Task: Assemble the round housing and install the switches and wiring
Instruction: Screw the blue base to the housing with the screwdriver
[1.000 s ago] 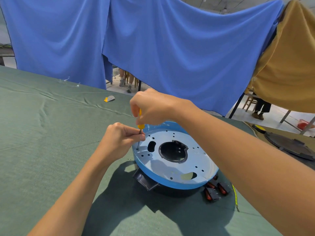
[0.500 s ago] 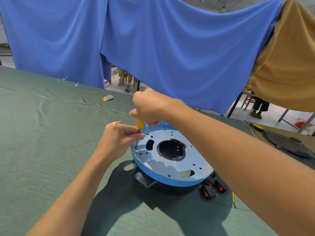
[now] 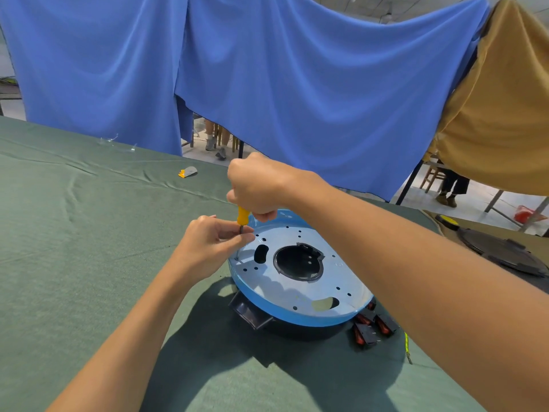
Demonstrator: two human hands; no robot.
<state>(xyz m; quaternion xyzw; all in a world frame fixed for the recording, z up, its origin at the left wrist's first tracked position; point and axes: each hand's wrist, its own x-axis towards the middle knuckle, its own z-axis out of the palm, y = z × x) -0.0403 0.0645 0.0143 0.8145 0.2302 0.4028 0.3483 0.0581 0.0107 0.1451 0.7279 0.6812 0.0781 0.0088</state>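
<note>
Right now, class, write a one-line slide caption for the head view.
The right hand grips a yellow-handled screwdriver while the left hand pinches its shaft over the round blue housing.

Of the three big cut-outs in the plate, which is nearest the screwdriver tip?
The dark bean-shaped slot, just right of the screwdriver tip; the round centre hole and the pale oval slot lie farther away.

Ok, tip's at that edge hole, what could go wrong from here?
The screwdriver tip sits near the round housing rim; a slip could jab the left hand, whose fingers pinch the shaft above the plate. The right hand grips it from above while neither hand steadies the housing, so it might shift. Loose switches beside it could get knocked.
</note>
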